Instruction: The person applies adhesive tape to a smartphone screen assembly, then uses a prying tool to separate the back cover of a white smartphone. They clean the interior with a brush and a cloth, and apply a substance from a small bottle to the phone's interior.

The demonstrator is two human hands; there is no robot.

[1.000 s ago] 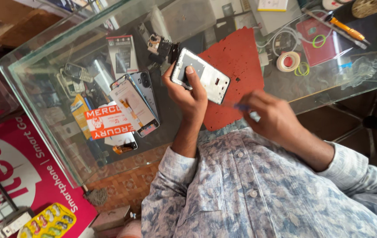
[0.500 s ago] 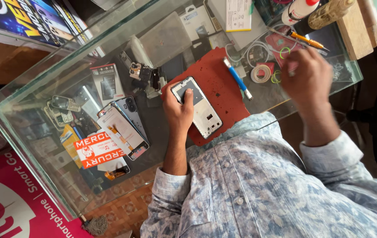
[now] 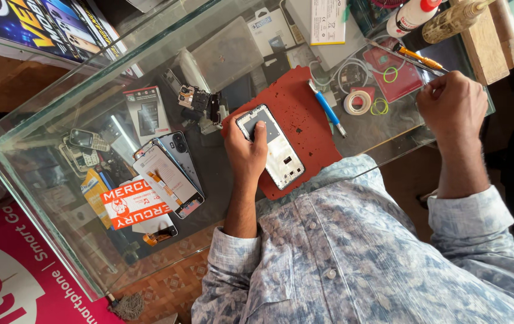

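Note:
My left hand (image 3: 246,153) presses down on an opened phone body (image 3: 278,153), thumb on its dark upper part. The phone lies face down on a red work mat (image 3: 305,114) on the glass counter (image 3: 59,108). My right hand (image 3: 454,107) is out at the counter's far right with fingers curled, right at the end of metal tweezers (image 3: 398,51) and an orange-handled tool (image 3: 419,59). Whether it grips either one is hidden. A blue-handled screwdriver (image 3: 328,109) rests on the mat's right edge.
A tape roll (image 3: 358,102), green rings and a pink mat (image 3: 398,75) lie right of the red mat. Small phone parts (image 3: 200,102) sit to its left. A white bottle (image 3: 412,15) and wooden block (image 3: 485,36) stand at the back right. Phones (image 3: 173,171) are displayed under the glass.
My left hand lowered the phone body from the air onto the red mat. My right hand left the blue screwdriver on the mat and reached out to the tools at the far right.

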